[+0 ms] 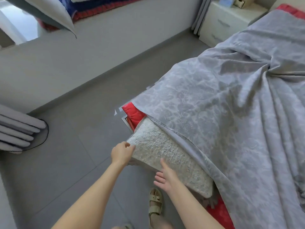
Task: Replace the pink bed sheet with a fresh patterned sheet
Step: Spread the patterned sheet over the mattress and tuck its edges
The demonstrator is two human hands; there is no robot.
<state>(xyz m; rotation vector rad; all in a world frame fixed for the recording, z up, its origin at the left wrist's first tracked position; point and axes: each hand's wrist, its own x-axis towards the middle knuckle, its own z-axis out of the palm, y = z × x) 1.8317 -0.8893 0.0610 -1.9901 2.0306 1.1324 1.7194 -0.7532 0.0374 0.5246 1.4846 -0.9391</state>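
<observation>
1. White quilted mattress pad (165,154) was the thing being handled at the bed's near corner. The left hand (122,152) pinched its corner with curled fingers. The right hand (165,177) lay open, fingers spread, against the pad's lower edge, a little apart from the left.
2. Judging from that, the step was lifting the corner so the patterned sheet (222,113) could be tucked beneath. To do it well, I would have raised the pad only slightly, swept the open hand under the hem, and drawn the cloth taut toward the corner before lowering the pad.
3. That grey-lavender sheet covered the bed. Its hem ran slantwise across the pad, loose and untucked, and deep folds gathered toward the far side, wanting a smoothing pull.
4. Red fabric (133,113) showed beneath at the corner and again low beside the person's sandalled foot (156,202). I could not tell whether it was the old sheet.
5. A broad strip of grey floor (74,146) ran along the bed's side, giving room to step toward the head. The foot stood close to the bed's edge, near the hanging cloth.
6. Farther off, a bunched curtain (16,129) stood at the left. A white nightstand (227,22) sat tight against the bed's head, closing that end, and a pillow (54,12) showed by piled bedding (102,5) along the far wall.
</observation>
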